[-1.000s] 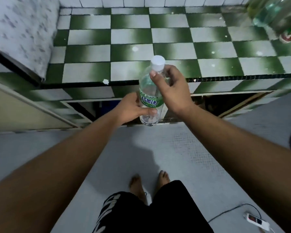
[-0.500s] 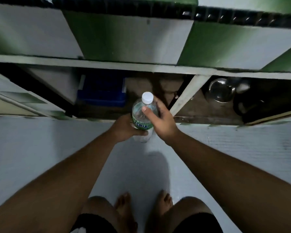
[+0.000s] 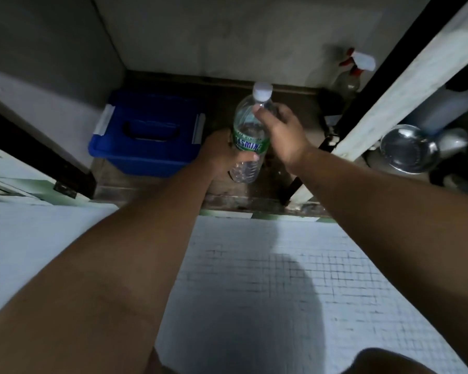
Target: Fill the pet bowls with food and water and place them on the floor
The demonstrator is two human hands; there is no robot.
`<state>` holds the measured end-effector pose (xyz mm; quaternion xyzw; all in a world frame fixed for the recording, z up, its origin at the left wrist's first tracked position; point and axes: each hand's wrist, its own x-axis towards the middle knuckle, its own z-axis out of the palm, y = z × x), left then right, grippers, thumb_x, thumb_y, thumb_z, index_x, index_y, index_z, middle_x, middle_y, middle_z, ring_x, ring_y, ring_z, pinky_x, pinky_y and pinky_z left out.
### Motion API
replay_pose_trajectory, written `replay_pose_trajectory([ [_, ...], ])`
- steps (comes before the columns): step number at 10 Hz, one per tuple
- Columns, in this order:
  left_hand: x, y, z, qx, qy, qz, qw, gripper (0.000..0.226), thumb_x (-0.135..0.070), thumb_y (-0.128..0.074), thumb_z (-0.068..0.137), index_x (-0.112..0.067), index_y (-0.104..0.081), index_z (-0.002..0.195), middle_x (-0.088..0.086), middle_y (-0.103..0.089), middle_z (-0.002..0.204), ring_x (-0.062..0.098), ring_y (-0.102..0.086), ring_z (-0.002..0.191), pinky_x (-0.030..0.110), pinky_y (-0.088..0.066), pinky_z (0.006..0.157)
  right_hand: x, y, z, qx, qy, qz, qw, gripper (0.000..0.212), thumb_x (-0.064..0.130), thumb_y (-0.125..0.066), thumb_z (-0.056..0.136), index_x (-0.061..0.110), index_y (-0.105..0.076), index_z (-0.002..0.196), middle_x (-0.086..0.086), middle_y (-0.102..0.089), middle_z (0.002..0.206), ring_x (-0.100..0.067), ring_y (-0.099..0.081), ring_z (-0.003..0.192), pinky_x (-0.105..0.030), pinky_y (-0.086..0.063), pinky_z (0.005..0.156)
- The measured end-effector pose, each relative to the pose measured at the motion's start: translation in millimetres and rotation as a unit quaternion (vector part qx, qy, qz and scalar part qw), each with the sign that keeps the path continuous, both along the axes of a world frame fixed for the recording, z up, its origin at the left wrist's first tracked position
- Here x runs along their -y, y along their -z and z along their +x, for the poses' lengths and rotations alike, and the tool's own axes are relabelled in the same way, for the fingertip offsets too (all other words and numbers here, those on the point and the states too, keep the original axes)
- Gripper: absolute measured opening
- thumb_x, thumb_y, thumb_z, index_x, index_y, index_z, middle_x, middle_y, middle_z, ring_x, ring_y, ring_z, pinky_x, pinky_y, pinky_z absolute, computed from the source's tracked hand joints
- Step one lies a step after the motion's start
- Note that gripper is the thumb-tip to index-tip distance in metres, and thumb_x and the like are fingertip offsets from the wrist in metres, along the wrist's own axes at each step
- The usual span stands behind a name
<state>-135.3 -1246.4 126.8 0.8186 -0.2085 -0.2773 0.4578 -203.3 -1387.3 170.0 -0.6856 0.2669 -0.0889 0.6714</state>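
A clear plastic water bottle [image 3: 247, 125] with a green label and white cap is held inside the open cabinet under the counter. My left hand [image 3: 216, 155] grips its lower body from the left. My right hand [image 3: 284, 133] holds its neck just below the cap. The bottle tilts slightly away from me, just right of a blue lidded plastic box [image 3: 146, 136] on the cabinet floor. A shiny metal bowl [image 3: 407, 148] sits in the neighbouring compartment at the right.
A white cabinet divider post [image 3: 389, 103] separates the two compartments. A spray bottle [image 3: 354, 74] stands at the back right. An open cabinet door [image 3: 25, 184] is at the left. White small-tiled floor [image 3: 281, 279] lies in front.
The view dropped from the green checked counter down to the cabinet beneath. Both hands carried the bottle down and into the cabinet opening, beside the blue box.
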Motion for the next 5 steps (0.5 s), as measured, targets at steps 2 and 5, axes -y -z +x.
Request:
replay_pose_trajectory([
  [2, 3.1, -3.0, 5.1, -0.005, 0.009, 0.007, 1.0, 0.073, -0.031, -0.094, 0.068, -0.021, -0.063, 0.132, -0.004, -0.069, 0.127, 0.009, -0.063, 0.107, 0.026, -0.051, 0.092, 2.4, -8.7, -4.4, -0.009, -0.006, 0.001, 1.0, 0.064, 0.055, -0.077, 0.069, 0.022, -0.059, 0.12, -0.003, -0.072, 0.116, -0.02, -0.071, 0.104, -0.045, -0.056, 0.098],
  [5, -35.5, -119.1, -46.4, -0.001, 0.023, 0.102, 0.995, 0.067, -0.041, -0.076, 0.089, -0.02, -0.048, 0.147, -0.002, -0.058, 0.136, 0.017, -0.055, 0.124, 0.032, -0.045, 0.1, -39.0, -91.3, -57.2, -0.11, -0.043, -0.029, 0.993, 0.054, 0.047, -0.079, 0.078, 0.027, -0.053, 0.121, 0.008, -0.066, 0.112, -0.017, -0.066, 0.109, -0.036, -0.053, 0.1],
])
